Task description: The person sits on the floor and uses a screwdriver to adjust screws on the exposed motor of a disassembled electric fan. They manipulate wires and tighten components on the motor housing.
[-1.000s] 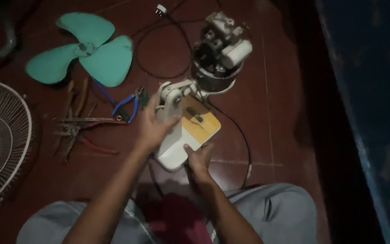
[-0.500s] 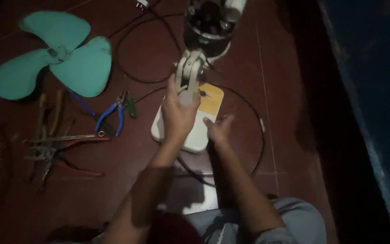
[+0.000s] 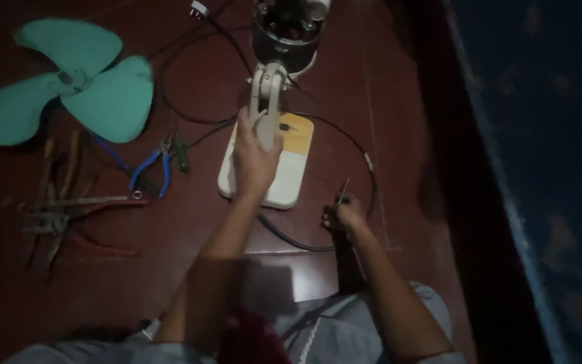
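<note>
Since half a second ago the right hand [image 3: 343, 217] has left the cream plastic fan base with its yellow control panel [image 3: 284, 176] and now rests on the dark red tiled floor [image 3: 190, 229] just to the base's right, its fingers curled tight around a thin screwdriver with a green tip [image 3: 343, 191] that points up and away. The left hand [image 3: 255, 158] stays on the base, fingers closed around the foot of the cream upright neck [image 3: 267, 94], which leads up to the exposed dark fan motor [image 3: 286, 30] at the top edge. A black power cord [image 3: 365, 168] loops around the base. To the left lie a teal three-bladed fan blade [image 3: 69, 87], blue-handled pliers [image 3: 148, 172] and other hand tools [image 3: 62, 212].
</note>
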